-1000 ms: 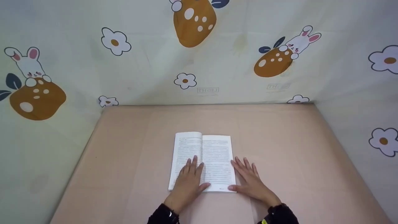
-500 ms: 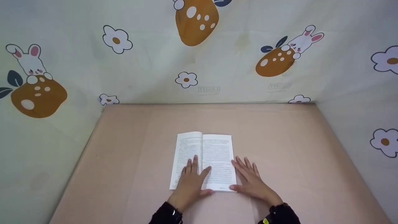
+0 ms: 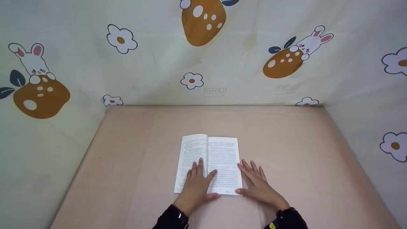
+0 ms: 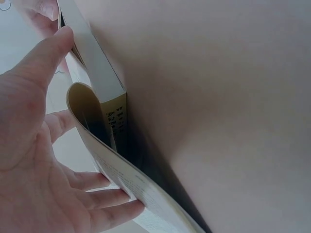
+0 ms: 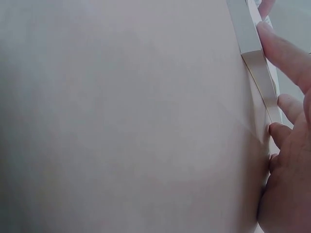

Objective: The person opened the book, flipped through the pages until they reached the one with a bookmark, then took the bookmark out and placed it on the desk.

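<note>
An open book [image 3: 223,152] lies face up in the head view, with printed text on both pages. My left hand [image 3: 194,188] rests with spread fingers on the lower left page. Its index finger reaches over the gutter onto the right page, and its thumb lies by the bottom edge. At the book's right side is my right hand [image 3: 260,188], fingers extended along the edge and thumb at the lower right corner. The left wrist view shows the spine [image 4: 115,116] with dark lettering, beside a bowed left half. In the right wrist view, fingers touch the page block [image 5: 244,29].
A pinkish-beige table top [image 3: 127,143] extends around the book. Pale cloth walls [image 3: 152,63] printed with rabbits, flowers and brown fruit stand at the back and both sides.
My left hand has shifted slightly right, and its index finger has spread away from the other fingers onto the right page. The right hand stays at the book's edge; the head view shifts slightly.
</note>
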A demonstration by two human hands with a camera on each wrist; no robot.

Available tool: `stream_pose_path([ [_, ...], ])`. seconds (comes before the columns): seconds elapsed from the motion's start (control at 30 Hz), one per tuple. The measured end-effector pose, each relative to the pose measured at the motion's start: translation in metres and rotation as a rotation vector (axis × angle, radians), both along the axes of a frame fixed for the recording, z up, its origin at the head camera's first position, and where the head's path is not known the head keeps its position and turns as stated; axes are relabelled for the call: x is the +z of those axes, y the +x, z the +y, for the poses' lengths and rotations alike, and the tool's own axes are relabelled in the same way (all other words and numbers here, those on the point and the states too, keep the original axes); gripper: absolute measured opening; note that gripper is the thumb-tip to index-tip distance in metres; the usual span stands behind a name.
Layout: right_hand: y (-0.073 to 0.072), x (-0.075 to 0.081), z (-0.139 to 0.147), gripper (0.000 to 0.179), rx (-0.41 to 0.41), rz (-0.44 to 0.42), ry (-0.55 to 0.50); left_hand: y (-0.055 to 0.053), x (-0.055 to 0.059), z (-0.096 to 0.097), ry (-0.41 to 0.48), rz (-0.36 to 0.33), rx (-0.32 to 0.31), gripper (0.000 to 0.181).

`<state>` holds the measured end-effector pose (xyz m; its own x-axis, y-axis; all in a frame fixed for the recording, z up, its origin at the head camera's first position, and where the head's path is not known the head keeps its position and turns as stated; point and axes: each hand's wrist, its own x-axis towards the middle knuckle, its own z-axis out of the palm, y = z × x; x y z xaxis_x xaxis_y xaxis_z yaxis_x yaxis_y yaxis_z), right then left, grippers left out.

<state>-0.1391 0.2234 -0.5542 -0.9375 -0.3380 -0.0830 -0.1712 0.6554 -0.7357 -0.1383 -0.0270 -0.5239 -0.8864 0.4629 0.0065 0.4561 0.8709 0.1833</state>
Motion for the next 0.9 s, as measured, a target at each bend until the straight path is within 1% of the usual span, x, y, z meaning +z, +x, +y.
stream_pose_path([
  [0.17, 0.0005, 0.0004, 0.0002, 0.086, -0.010, 0.015, -0.007, 0.0003, 0.0023, 0.0014, -0.013, -0.011, 0.002, 0.076],
  [0.37, 0.0007, 0.0004, 0.0007, 0.087, -0.012, 0.006, -0.011, 0.0006, 0.0023, 0.0032, -0.011, 0.022, 0.012, 0.077],
  [0.47, 0.0005, -0.0002, 0.0012, 0.087, -0.006, 0.011, -0.008, 0.0006, 0.0017, 0.0034, -0.010, 0.026, 0.010, 0.077],
  [0.6, 0.0007, -0.0006, 0.0012, 0.087, -0.005, 0.021, -0.009, 0.0005, 0.0014, 0.0036, -0.010, 0.013, 0.013, 0.077],
  [0.9, 0.0016, -0.0019, -0.0030, 0.088, -0.047, 0.042, -0.024, 0.0008, 0.0021, 0.0036, -0.014, 0.026, 0.010, 0.078],
])
